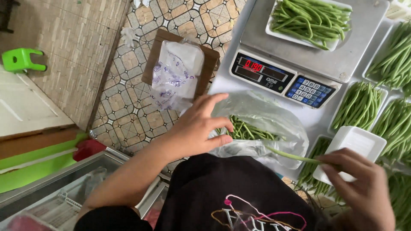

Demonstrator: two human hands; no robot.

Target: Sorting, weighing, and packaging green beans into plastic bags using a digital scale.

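I watched the left hand (pixel 198 128) spread loosely on one bag (pixel 261 128); the right hand (pixel 361 188) pinched one bean (pixel 291 155).

There is one view, from a camera on the person's head, looking steeply down over the chest, so the black shirt (pixel 239 196) fills the bottom middle. It sits close to the work: the left hand (pixel 197 128) and right hand (pixel 359 188) are large in the lower half, both forearms coming in from the bottom edge. The view is turned, so the white table (pixel 227 81) runs slantwise across the upper right, with the scale (pixel 299 55) at the top and cut off by the edge. To the left the camera sees past the table down to the tiled floor (pixel 128 94), far below. There is no second view to overlap with.
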